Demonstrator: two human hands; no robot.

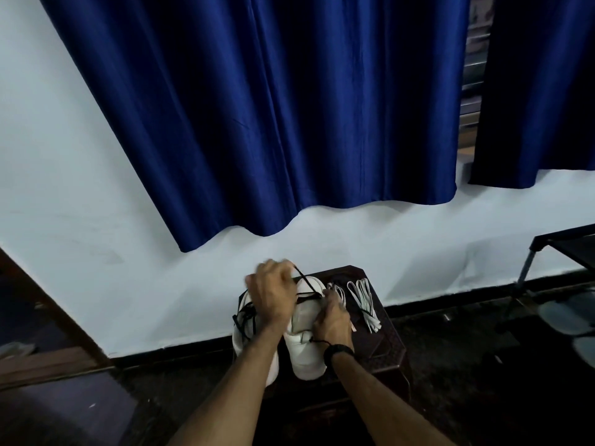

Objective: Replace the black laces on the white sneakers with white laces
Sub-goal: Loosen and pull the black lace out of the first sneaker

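Note:
Two white sneakers stand side by side on a small dark table (389, 329). The left sneaker (244, 336) still carries a black lace, partly hidden under my left forearm. My left hand (273, 291) is raised over the right sneaker (306, 352) and grips a black lace (307, 284) pulled taut and slanting up from it. My right hand (333, 317) holds the right sneaker's side near the eyelets; whether it also pinches the lace is hidden. Two folded bundles of white laces (363, 300) lie on the table just right of my right hand.
A white wall and a blue curtain (273, 107) rise directly behind the table. A black metal rack (547, 262) with grey footwear stands at the right. Dark floor surrounds the table, and a wooden door frame (54, 317) is at the left.

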